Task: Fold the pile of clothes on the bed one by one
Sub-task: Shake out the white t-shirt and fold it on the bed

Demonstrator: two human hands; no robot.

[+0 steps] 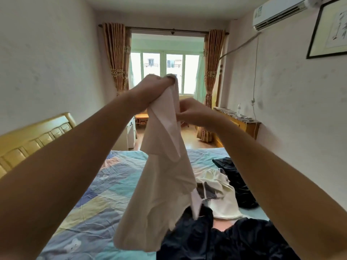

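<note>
A pale pinkish-white garment [159, 181] hangs in the air above the bed [90, 199]. My left hand [152, 89] grips its top edge, held high in front of the window. My right hand [193, 111] pinches the same garment's edge just below and to the right. The cloth droops down to the pile. On the bed's right half lie a cream and grey garment [221, 196], a dark navy garment [216, 239] close to me, and another dark one [236, 181] further back.
A wooden headboard [32, 139] runs along the left. The patchwork blue and yellow sheet is bare on the left side. A white nightstand [129, 134] stands beyond the bed, a wooden shelf [242, 121] along the right wall, a window with curtains at the far end.
</note>
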